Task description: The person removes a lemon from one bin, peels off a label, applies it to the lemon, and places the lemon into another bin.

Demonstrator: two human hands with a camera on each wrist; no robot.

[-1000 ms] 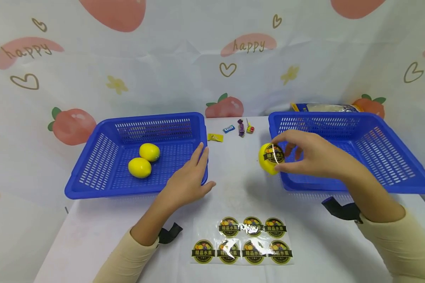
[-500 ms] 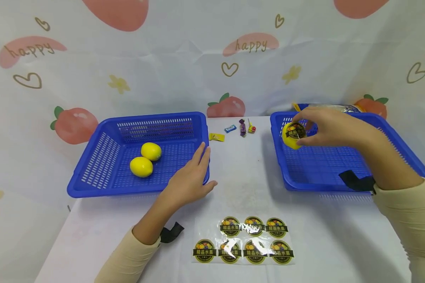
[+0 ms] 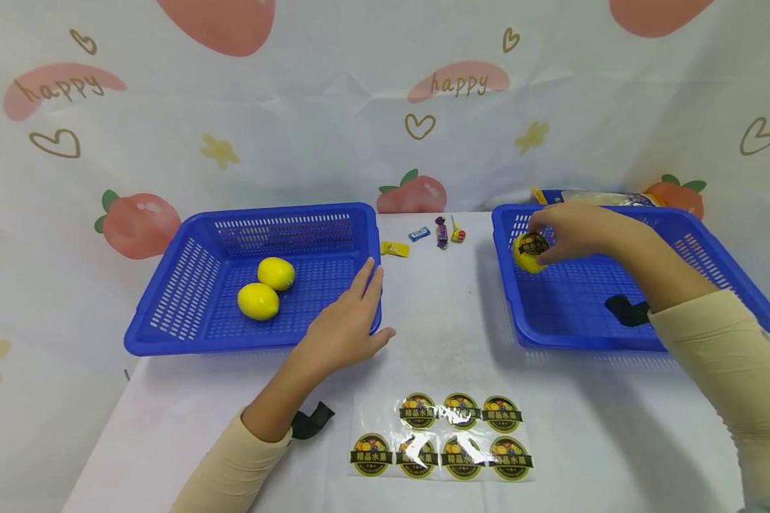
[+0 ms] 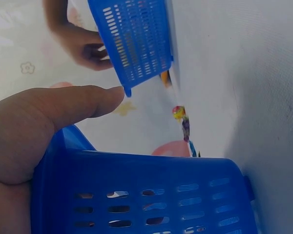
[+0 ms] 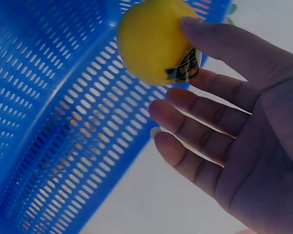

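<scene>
The right-hand basket (image 3: pixel 590 306) is blue with slotted walls, and in its far left part the right hand (image 3: pixel 571 231) pinches a labelled lemon (image 3: pixel 527 265) between thumb and index finger. The other fingers of that hand reach out loosely, clear of the fruit in the right wrist view. A dark round label (image 3: pixel 534 244) (yellow characters across it) sits on the lemon, close to the fingertips; whether the fruit touches the basket floor I cannot tell.

Well to the left of the right-hand basket stands a second blue basket (image 3: pixel 317 278), with two plain lemons (image 3: pixel 259 301) lying together in it. The left hand (image 3: pixel 343 328) spreads over that one's near right corner, fingers straight and thumb out — it grips nothing.

Left of the right-hand basket, towards its far end, lie a yellow packet (image 3: pixel 395 249), a blue sweet (image 3: pixel 419 234), a purple sweet (image 3: pixel 442 233) and a lollipop (image 3: pixel 458 234). Behind it rests a shiny bag (image 3: pixel 603 198); nearer than it and leftward, a clear sheet (image 3: pixel 375 417) carries seven matching labels (image 3: pixel 371 454).
</scene>
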